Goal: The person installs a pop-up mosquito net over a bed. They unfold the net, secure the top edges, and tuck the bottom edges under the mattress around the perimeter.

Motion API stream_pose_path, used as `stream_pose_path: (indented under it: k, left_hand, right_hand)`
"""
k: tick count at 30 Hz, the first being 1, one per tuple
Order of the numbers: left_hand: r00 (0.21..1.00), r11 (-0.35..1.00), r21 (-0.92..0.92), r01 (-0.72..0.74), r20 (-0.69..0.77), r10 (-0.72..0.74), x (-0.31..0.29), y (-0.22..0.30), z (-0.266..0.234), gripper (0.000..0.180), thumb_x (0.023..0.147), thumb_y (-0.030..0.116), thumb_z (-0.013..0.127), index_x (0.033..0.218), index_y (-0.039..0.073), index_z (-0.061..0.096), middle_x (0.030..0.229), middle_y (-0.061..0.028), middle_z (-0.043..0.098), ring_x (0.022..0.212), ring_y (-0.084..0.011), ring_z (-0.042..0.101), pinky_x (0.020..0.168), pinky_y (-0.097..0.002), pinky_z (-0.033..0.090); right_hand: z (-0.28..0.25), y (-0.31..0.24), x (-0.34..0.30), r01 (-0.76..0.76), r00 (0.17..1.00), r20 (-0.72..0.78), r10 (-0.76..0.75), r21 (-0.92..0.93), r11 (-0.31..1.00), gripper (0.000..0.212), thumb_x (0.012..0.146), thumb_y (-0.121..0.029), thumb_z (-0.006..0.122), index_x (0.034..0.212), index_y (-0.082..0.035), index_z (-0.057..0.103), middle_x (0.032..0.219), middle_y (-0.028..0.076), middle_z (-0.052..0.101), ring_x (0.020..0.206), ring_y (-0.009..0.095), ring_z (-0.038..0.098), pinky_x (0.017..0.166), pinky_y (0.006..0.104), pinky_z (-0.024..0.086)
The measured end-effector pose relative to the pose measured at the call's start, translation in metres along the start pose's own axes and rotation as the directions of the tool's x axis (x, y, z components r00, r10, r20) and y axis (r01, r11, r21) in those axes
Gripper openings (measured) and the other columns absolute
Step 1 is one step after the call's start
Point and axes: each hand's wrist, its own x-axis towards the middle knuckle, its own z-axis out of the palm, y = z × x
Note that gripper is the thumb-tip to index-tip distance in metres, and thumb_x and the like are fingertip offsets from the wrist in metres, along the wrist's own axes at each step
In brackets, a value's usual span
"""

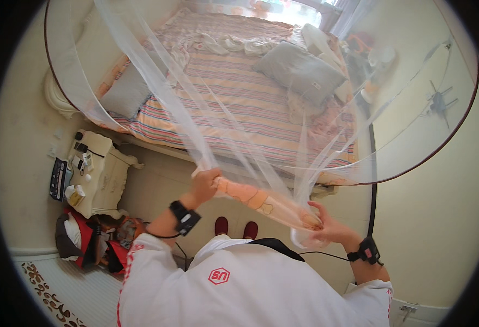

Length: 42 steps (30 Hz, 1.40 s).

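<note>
A sheer white mosquito net (174, 109) hangs in gathered folds from a dark hoop and comes down to both my hands. My left hand (205, 185) is closed around the bunched net at the left end of an orange band (267, 204) with a dark-outlined pattern. This band runs slanting down to the right, in front of my body. Its right end is in my right hand (329, 226), whose fingers curl on the band and the white net there. Whether the band is sewn to the net cannot be made out.
Beyond the net stands a bed (217, 98) with striped bedding and grey pillows (302, 73). At the left is a cream nightstand (106, 180) with small items on it; red and dark bags (95, 240) lie below. The hoop (436, 150) curves across the right side.
</note>
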Motion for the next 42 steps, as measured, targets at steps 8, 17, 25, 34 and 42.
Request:
stream_pose_path:
  k: [8, 17, 25, 34, 42]
  left_hand:
    - [0.504, 0.926, 0.287, 0.243, 0.778, -0.374, -0.031, 0.019, -0.132, 0.043, 0.076, 0.037, 0.065, 0.107, 0.008, 0.064, 0.093, -0.0167, 0.068, 0.087, -0.0336, 0.064, 0.074, -0.0407, 0.048]
    - [0.733, 0.958, 0.285, -0.025, 0.657, -0.176, -0.042, 0.004, -0.143, 0.032, 0.074, 0.032, 0.065, 0.096, 0.009, 0.068, 0.089, -0.015, 0.068, 0.086, -0.0353, 0.064, 0.075, -0.0425, 0.049]
    - [0.854, 0.864, 0.492, -0.103, 0.49, -0.177, -0.028, 0.041, -0.169, 0.015, 0.077, 0.019, 0.062, 0.087, 0.008, 0.064, 0.078, -0.0136, 0.064, 0.078, -0.0361, 0.062, 0.069, -0.0432, 0.049]
    - [0.967, 0.996, 0.008, 0.085, 0.24, -0.084, 0.025, 0.051, -0.177, 0.023, 0.078, 0.003, 0.06, 0.1, 0.006, 0.055, 0.08, -0.0142, 0.064, 0.074, -0.0382, 0.062, 0.067, -0.0428, 0.05]
    - [0.931, 0.672, 0.666, -0.325, 0.099, 0.352, 0.056, 0.075, -0.203, 0.022, 0.076, 0.012, 0.065, 0.098, 0.014, 0.066, 0.076, -0.0094, 0.063, 0.072, -0.0317, 0.064, 0.062, -0.0397, 0.051]
  right_hand:
    - [-0.008, 0.034, 0.054, 0.381, 0.574, 0.112, -0.811, -0.913, 0.144, 0.029, 0.08, -0.008, 0.059, 0.108, -0.016, 0.06, 0.082, 0.005, 0.063, 0.077, 0.03, 0.062, 0.063, 0.0402, 0.047]
    - [-0.017, 0.013, 0.064, 0.288, 0.956, 0.271, -0.108, -0.817, 0.499, 0.025, 0.078, -0.029, 0.067, 0.092, -0.008, 0.064, 0.085, 0.016, 0.066, 0.08, 0.038, 0.063, 0.071, 0.0429, 0.05]
    - [-0.035, 0.044, 0.073, 0.284, 0.932, -0.062, -0.358, -0.49, 0.824, 0.029, 0.076, -0.021, 0.075, 0.09, -0.002, 0.057, 0.088, 0.014, 0.065, 0.08, 0.033, 0.063, 0.069, 0.0411, 0.05]
    - [-0.037, -0.001, 0.041, 0.048, 0.876, -0.156, -0.457, -0.913, 0.404, 0.036, 0.072, -0.021, 0.076, 0.099, -0.005, 0.058, 0.096, 0.016, 0.064, 0.078, 0.036, 0.064, 0.062, 0.0448, 0.049]
    - [-0.075, -0.015, 0.023, 0.244, 0.588, -0.418, -0.692, -0.724, 0.645, 0.009, 0.075, 0.003, 0.058, 0.082, -0.002, 0.053, 0.077, 0.019, 0.062, 0.077, 0.041, 0.061, 0.064, 0.0427, 0.048]
